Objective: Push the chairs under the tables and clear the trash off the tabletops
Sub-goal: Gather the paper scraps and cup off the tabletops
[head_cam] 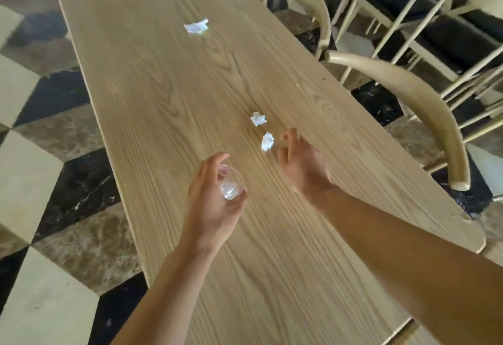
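Over the wooden table (168, 77), left hand (212, 203) grips a clear cup (231, 185) (paper inside); right hand (302, 165) half-open, empty.

We record a long light-wood table (168, 77) with visible grain, standing on a checkered stone floor (32, 170). Three crumpled white paper balls lie directly on the top: one toward the far end (196, 26), two close together nearer the middle, (258, 119) and (267, 141), just apart from each other. Rest of surface bare wood.
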`<state>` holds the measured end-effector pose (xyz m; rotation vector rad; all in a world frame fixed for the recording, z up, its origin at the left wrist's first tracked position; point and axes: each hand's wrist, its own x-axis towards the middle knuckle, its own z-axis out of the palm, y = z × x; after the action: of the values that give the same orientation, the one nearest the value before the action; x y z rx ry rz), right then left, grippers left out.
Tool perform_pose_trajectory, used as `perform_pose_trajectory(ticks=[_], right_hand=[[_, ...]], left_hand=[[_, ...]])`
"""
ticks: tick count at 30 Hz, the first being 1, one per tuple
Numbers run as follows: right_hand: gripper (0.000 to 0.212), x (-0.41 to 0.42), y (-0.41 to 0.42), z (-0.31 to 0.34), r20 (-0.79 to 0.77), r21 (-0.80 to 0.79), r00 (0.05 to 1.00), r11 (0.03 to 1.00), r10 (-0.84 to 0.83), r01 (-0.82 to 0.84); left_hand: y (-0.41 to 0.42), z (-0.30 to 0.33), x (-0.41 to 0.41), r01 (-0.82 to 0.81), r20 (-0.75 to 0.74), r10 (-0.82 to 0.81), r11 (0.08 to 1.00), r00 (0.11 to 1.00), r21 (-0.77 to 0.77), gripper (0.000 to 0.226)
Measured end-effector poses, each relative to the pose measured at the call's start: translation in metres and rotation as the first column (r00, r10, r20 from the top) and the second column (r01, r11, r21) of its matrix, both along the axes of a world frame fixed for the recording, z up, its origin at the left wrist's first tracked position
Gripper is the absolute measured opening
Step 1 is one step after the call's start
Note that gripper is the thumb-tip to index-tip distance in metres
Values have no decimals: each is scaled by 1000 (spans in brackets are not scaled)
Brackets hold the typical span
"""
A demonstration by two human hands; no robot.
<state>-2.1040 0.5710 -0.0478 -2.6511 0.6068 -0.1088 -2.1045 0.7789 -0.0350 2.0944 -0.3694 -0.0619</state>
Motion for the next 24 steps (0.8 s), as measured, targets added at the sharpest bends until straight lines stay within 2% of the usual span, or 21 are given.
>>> perform_pose_trajectory(ticks=[3,5,10,13,15,16,18,20,21,22,24], right_hand=[[41,33,17,-6,-97,-140,991,984,96,-109],[39,49,15,-7,-129,-199,989,975,75,-99],[42,85,4,-1,-2,-132,1000,991,-14,14],[39,97,13,-6,-123,-227,992,974,-14,-14],[34,90,21,-6,-150,-223,988,975,-39,4],[32,81,24,-5,-125,-161,991,987,-48,28],[32,48,43,1,-11,91,998,994,-63,64],[37,6,72,15,159,389,978,919,-138,66],[38,-13,86,26,210,479,963,876,-170,50],[38,-28,97,34,232,523,958,852,-166,21],[31,-50,118,50,218,514,974,855,-60,-62]], left_hand=[[4,-10,12,-39,19,39,999,999,-8,70],[5,-16,18,-56,22,56,998,998,-29,70],[7,-22,27,-36,42,37,999,998,-16,73],[7,-26,33,-7,51,7,1000,999,3,73],[7,-27,34,5,48,-5,1000,999,0,71],[6,-26,32,14,51,-14,1000,999,-6,70],[9,-21,22,32,66,-31,999,997,-26,70],[15,-18,5,47,95,-44,998,994,-33,74],[17,-18,-5,58,107,-54,998,993,-27,78],[19,-18,-14,74,108,-71,997,992,-22,82],[23,-16,-34,109,73,-107,994,992,-24,92]])
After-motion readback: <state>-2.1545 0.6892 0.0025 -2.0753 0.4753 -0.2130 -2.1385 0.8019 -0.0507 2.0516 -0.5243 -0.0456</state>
